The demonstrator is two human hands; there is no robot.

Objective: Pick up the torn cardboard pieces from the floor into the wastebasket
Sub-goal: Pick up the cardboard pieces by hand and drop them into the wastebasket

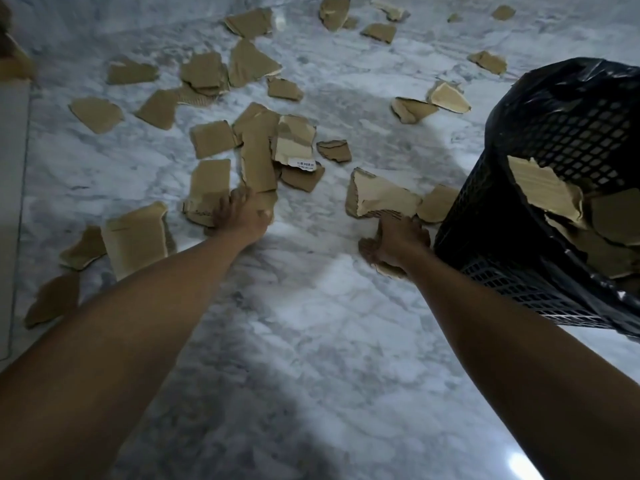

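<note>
I see one white barcode sticker [305, 164] on a torn cardboard piece [296, 140]; its print is too small to read

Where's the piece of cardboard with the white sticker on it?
In the head view the stickered cardboard piece lies on the marble floor mid-frame, beyond the left hand, left of the black wastebasket.

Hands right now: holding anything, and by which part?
Right hand grips a small cardboard scrap over its near end. Left hand grips the near end of a long cardboard strip still lying on the floor.
</note>
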